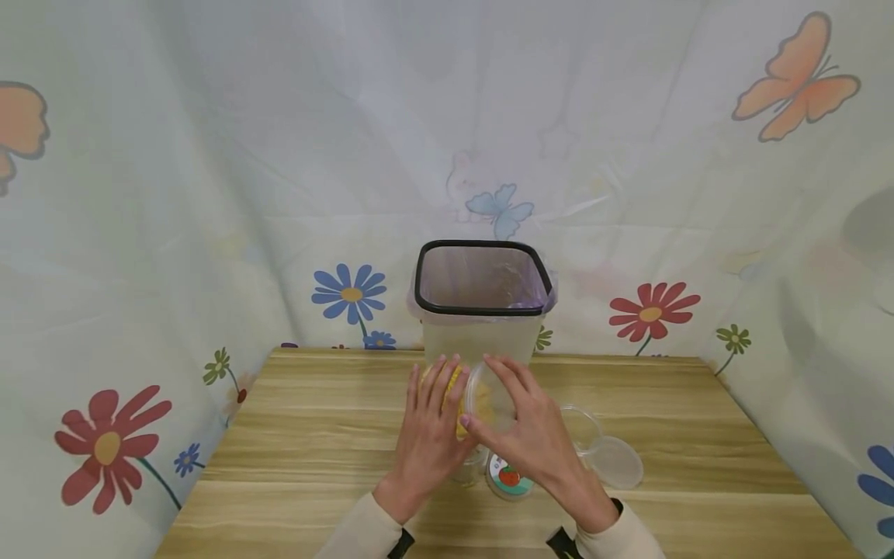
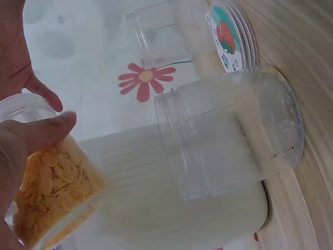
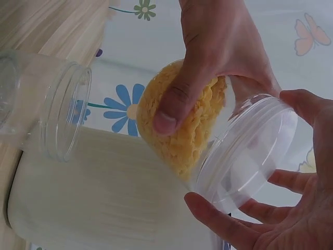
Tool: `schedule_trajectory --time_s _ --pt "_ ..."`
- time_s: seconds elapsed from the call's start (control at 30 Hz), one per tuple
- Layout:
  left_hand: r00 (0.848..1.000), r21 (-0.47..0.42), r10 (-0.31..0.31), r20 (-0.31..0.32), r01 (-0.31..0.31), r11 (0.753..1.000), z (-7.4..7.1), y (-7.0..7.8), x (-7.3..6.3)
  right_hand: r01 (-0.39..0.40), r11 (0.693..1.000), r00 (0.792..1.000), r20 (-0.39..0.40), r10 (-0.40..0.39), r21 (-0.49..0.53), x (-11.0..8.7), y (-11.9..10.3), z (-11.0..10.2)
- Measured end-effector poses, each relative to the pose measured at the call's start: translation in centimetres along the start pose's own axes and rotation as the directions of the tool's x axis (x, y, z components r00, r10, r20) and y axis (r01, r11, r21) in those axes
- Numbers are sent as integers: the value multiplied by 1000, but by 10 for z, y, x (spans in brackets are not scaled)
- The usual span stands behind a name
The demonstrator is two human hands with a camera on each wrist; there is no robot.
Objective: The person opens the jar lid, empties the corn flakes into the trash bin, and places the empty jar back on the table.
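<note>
Below, wood-grain table [image 1: 314, 442]; floral backdrop [image 1: 349, 140] (behind)

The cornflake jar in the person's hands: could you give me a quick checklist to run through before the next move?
1. Left hand gripping the cornflake jar: ok.
2. Right hand holding its ringed end: ok.
3. Cornflake jar upright: not ok, it is tilted.
4. Ringed end uncovered: cannot tell; the clear plastic might include a lid.
5. Nearby clear jar standing upright, mouth open: ok.
6. Tomato-pictured lid on the table: ok.
</note>
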State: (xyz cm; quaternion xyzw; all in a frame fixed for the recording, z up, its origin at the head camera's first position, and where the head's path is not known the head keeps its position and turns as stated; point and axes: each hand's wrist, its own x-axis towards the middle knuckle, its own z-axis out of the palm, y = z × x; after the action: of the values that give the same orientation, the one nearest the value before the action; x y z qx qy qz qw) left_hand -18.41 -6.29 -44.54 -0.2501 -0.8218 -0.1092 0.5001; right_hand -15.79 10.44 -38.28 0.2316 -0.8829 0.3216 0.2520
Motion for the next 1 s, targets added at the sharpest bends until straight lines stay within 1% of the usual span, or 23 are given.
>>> schedule_trajectory --time_s 0.07,0.17,0.23,0.33,0.5,0.67,0.8,0.9,0.97,1.0 --pt "1000 4 7 -7 -7 1000 1 -1 0 6 1000 1000 5 -6 7 0 1 0" --pt "999 -2 9 -34 -9 1000 2 -1 1 33 999 999 10 -33 21 -1 3 0" --pt "999 -9 10 -52 -11 1000 2 -1 2 67 998 998 10 -68 19 -1 5 -1" --pt "998 -23 8 -63 -10 1000 2 0 2 149 989 989 9 -149 8 -1 10 -2" --pt "999 -61 -6 -50 3 998 1 0 2 279 960 960 41 -278 -24 0 16 -4" --pt "999 -93 -12 -37 8 996 0 -1 1 359 933 931 88 -355 -37 2 19 -9" --pt "999 -117 -15 -33 11 993 -2 -1 0 433 901 896 130 -425 -38 3 21 -13" --pt "999 -132 -21 -24 17 991 -2 0 -1 462 886 879 156 -451 -39 4 21 -15" --pt "1000 -136 -23 -18 21 990 -3 0 -1 467 884 875 167 -455 -38 4 22 -15" --pt "1000 -134 -23 -15 21 991 -3 0 -1 462 886 876 174 -450 -35 3 22 -16"
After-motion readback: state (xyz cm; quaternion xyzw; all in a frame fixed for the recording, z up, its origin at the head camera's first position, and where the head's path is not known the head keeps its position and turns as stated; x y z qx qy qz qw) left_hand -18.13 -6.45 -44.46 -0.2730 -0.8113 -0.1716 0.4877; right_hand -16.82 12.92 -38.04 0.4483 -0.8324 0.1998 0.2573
